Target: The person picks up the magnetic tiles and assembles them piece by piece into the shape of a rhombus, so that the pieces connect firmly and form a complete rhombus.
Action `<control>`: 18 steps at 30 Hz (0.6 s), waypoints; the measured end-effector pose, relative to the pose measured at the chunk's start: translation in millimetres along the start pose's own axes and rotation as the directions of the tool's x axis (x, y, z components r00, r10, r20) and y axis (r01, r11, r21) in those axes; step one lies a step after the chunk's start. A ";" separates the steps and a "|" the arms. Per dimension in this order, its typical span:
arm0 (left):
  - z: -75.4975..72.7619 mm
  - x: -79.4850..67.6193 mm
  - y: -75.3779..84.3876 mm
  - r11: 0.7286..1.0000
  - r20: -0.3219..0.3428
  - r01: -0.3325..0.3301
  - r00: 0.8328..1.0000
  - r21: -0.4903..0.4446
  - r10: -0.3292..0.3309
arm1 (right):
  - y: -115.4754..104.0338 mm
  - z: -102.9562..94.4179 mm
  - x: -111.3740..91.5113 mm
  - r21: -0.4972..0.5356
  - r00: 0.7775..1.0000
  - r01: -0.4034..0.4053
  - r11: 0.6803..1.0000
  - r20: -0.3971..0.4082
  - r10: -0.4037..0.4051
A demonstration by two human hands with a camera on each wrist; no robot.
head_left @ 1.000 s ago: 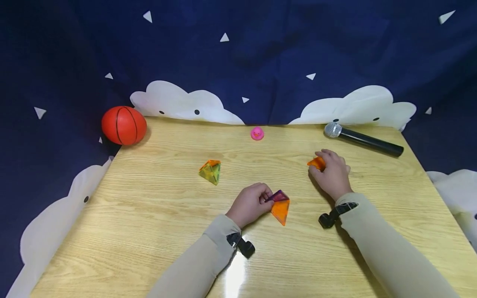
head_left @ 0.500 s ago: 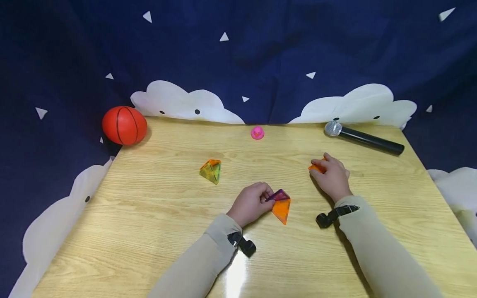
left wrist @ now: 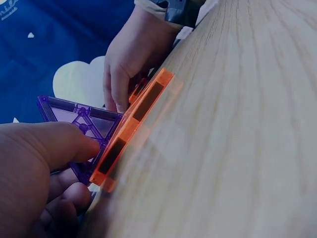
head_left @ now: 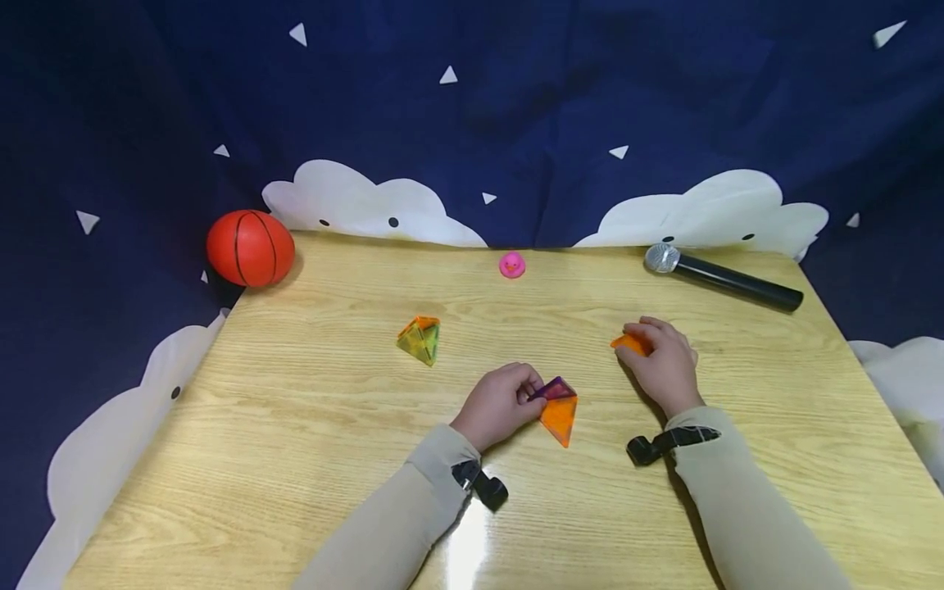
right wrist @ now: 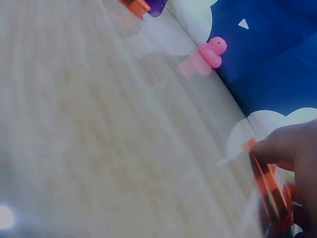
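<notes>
On a wooden table (head_left: 295,459), from left: a red ball (head_left: 252,248) at the far corner, then a yellow-green and orange cluster (head_left: 419,342) well apart from both hands. At centre, the left hand (head_left: 497,408) pinches a purple tile (head_left: 558,389) between thumb and fingers; it tilts up and meets an orange tile (head_left: 560,419) along one edge. That joint looks like the weak point: a wrist twist or a knock could fold or part the pair, since the grip seems to be on the purple alone. Beyond sits a pink duck (head_left: 512,265). Farther right, the right hand (head_left: 664,365) has thumb and fingers curled round an orange piece (head_left: 633,342), partly hidden; it might slip if that hold is shallow. Past it lies a microphone (head_left: 737,283).

Compared with half a second ago, the left hand and its tiles are nearly unchanged; the right hand, with its piece, has come slightly nearer the person.
</notes>
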State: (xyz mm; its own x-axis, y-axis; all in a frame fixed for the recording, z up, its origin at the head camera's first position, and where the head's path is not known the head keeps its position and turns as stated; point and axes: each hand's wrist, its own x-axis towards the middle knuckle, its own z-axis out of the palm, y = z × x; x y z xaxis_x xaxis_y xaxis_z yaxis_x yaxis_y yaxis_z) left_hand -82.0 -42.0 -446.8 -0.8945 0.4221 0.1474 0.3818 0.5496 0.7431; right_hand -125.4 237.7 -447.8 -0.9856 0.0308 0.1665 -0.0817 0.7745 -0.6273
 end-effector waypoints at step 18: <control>0.7 1.4 -1.6 1.000 -0.004 -0.001 1.000 0.010 0.001 | 3.7 0.8 -4.4 0.055 1.000 0.006 0.998 -0.029 -0.004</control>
State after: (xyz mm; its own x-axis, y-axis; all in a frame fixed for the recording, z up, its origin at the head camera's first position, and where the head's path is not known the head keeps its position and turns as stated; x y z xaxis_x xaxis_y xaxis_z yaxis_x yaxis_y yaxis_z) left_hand -83.7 -41.7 -448.2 -0.8952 0.4194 0.1508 0.3847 0.5561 0.7367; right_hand -121.5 239.9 -451.5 -0.9804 0.0459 0.1914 -0.0957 0.7386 -0.6673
